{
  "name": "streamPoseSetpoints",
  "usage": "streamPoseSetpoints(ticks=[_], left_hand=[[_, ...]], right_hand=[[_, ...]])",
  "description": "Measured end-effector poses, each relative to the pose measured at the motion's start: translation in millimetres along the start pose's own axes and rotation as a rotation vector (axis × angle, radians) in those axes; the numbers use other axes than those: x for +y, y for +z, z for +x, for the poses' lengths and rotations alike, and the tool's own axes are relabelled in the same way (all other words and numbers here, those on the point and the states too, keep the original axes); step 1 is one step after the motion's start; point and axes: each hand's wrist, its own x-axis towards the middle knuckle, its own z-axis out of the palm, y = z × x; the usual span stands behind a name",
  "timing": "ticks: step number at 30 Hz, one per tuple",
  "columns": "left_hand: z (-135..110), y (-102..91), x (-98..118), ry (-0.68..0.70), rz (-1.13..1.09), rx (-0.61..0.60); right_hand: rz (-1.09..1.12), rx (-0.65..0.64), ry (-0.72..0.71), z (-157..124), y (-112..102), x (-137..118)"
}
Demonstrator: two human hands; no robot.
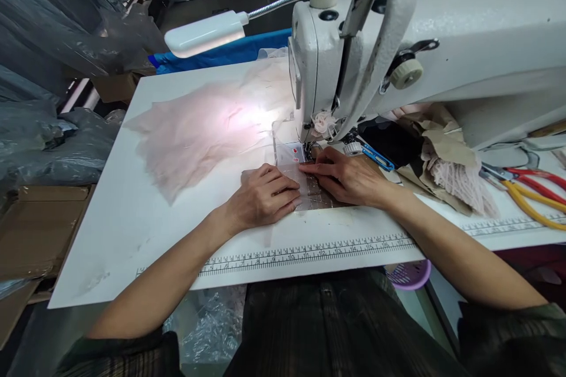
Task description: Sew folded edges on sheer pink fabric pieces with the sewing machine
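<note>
A sheet of pale pink tulle [190, 123] spreads over the left of the sewing table and runs in under the needle area of a white sewing machine [305, 65]. My left hand [267, 195] rests on the sheer fabric just left of the metal plate, fingers bent and together, holding it down. On the other side, my right hand [347, 177] presses the fabric's edge close by the presser foot [308, 150], index finger stretched toward it and the other fingers curled. Whatever lies beneath the fingertips is hidden.
A lamp [206, 34] on a bendy neck hangs over the fabric. Blue thread snips [378, 156], brown paper scraps [446, 135] and scissors with red and yellow handles [526, 188] lie right. A ruler strip [309, 254] lines the front edge. Cardboard boxes [44, 230] stand left.
</note>
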Motion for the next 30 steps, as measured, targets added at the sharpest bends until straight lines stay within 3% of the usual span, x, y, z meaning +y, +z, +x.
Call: streamPoseSetpoints(ticks=[8, 11, 14, 20, 26, 30], left_hand=[[0, 1.3, 0, 0.028, 0.059, 0.035], [0, 2.1, 1, 0.02, 0.057, 0.03], [-1, 4.1, 1, 0.009, 0.054, 0.039], [-3, -2.4, -1, -0.021, -0.082, 0.01], [1, -6.9, -15, -0.201, -0.091, 0.12], [4, 2.6, -18, -0.214, -0.019, 0.048]], right_hand=[[0.151, 0.009, -0.014, -2, -3, 8], [0.232, 0.016, -0.099, -7, -6, 8], [0.225, -0.016, -0.171, -11, -5, 5], [0.153, 0.021, -0.164, -13, 5, -1], [0.147, 0.038, -0.147, -15, 9, -3], [0.15, 0.064, -0.156, -16, 11, -4]])
